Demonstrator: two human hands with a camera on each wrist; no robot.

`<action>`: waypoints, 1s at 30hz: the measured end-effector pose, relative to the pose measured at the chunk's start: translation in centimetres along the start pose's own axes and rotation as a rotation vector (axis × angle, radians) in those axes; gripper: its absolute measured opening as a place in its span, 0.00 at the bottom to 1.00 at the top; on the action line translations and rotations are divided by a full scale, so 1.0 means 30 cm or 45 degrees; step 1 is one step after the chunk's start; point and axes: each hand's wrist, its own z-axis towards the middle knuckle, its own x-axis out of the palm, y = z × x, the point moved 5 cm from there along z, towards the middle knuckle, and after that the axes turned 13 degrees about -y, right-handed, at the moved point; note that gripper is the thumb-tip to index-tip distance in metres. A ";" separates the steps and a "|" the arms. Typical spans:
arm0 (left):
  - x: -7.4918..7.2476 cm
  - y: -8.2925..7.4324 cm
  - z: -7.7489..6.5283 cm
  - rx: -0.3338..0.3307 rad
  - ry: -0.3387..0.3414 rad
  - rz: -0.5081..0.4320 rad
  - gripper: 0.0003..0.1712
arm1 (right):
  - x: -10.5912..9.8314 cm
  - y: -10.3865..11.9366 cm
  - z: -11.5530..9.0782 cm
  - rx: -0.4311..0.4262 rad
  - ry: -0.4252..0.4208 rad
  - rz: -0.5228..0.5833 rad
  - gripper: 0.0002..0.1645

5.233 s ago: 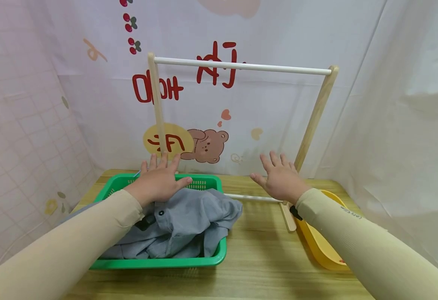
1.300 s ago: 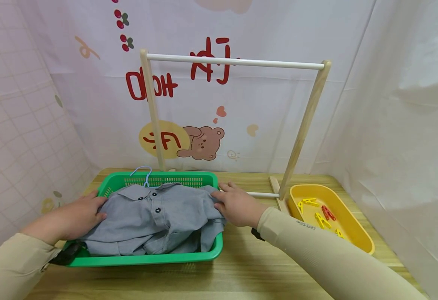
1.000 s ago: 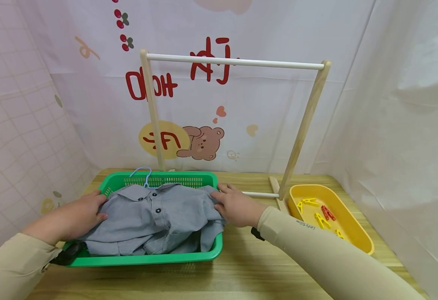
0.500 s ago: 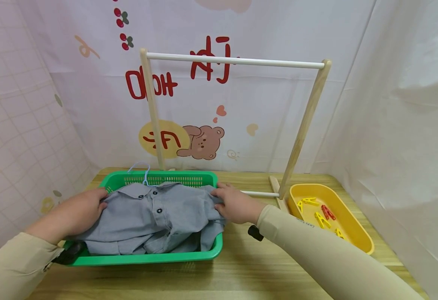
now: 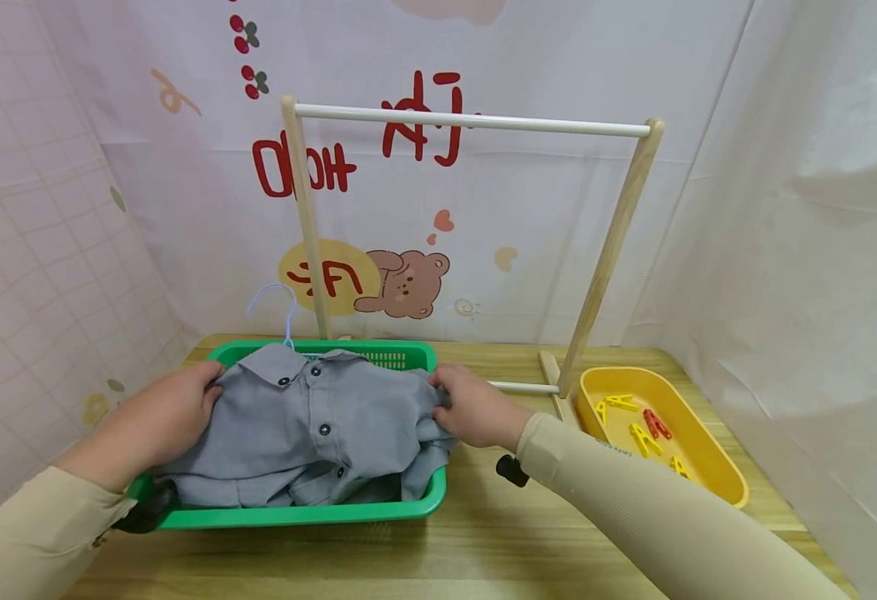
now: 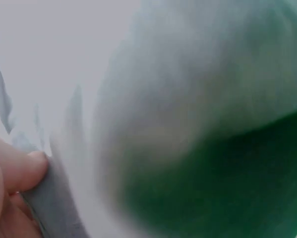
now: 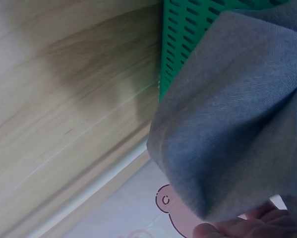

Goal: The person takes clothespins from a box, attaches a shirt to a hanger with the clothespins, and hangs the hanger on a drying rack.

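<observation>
A grey button-up shirt (image 5: pixel 363 408) lies bunched in the green basket (image 5: pixel 296 517), its collar end lifted a little. The light-blue hook of a hanger (image 5: pixel 289 321) sticks up at the collar; the rest of the hanger is mostly inside the shirt. At one shoulder my left hand (image 5: pixel 172 417) grips the cloth; thumb and fingers pinch its edge in the left wrist view. My right hand (image 5: pixel 479 406) holds the opposite shoulder. In the right wrist view, its fingers (image 7: pixel 257 227) show under the draped sleeve (image 7: pixel 227 114).
Behind the basket stands a wooden rack with a white top bar (image 5: pixel 468 122). To the right is a yellow tray (image 5: pixel 716 450) with yellow clips (image 5: pixel 644 440) and a red clip (image 5: pixel 657 424). Printed cloth hangs behind the wooden table (image 5: pixel 498 533).
Both hands came down from above the basket and took hold of the shirt's shoulders. The collar and hanger hook have since risen, and my left hand has moved up slightly.
</observation>
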 end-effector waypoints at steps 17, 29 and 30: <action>-0.061 -0.140 -0.010 0.043 -0.391 -0.088 0.10 | -0.079 -0.011 -0.010 -0.020 -0.368 -0.037 0.09; -0.098 -0.261 -0.002 0.157 -0.569 -0.182 0.12 | -0.136 -0.031 -0.015 -0.128 -0.488 -0.073 0.22; -0.099 -0.270 0.000 0.171 -0.577 -0.188 0.11 | -0.141 -0.031 -0.014 -0.150 -0.494 -0.077 0.22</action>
